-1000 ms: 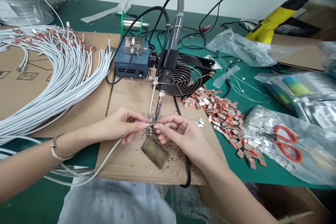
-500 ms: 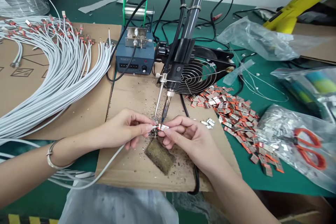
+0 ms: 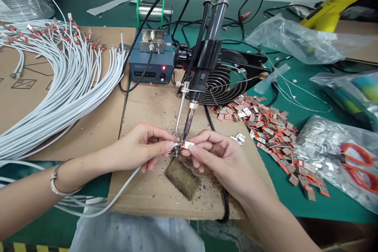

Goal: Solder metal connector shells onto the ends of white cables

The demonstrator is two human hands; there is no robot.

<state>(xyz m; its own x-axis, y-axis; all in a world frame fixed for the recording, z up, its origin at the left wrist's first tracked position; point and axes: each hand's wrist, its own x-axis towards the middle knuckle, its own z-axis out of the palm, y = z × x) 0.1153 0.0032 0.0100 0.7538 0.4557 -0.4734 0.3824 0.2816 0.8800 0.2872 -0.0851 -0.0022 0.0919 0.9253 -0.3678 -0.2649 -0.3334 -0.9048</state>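
Observation:
Between finger and thumb, my left hand [image 3: 147,147] pinches a white cable [image 3: 125,187] near its stripped end. My right hand [image 3: 217,153] is closed on a small USB connector [image 3: 188,145] with an orange part and a metal shell. The cable's end meets the connector's orange side, right under the tip of a mounted soldering iron [image 3: 189,120]. A thin bent metal solder feed tube [image 3: 180,114] comes down beside the iron, its end close to my left fingertips. Just below the hands lies a worn brown sponge [image 3: 182,178].
A blue solder feeder box [image 3: 152,65] carries a solder spool [image 3: 150,11]. Behind the iron is a black fan [image 3: 226,82]. Loose connectors [image 3: 271,134] are heaped at right, near a plastic bag with orange-handled scissors [image 3: 357,165]. A bundle of white cables [image 3: 67,98] covers the left cardboard.
The feeder box's red light has come on brightly. The hands hold nearly the same pose, with the connector still under the iron tip; the whole view has shifted slightly.

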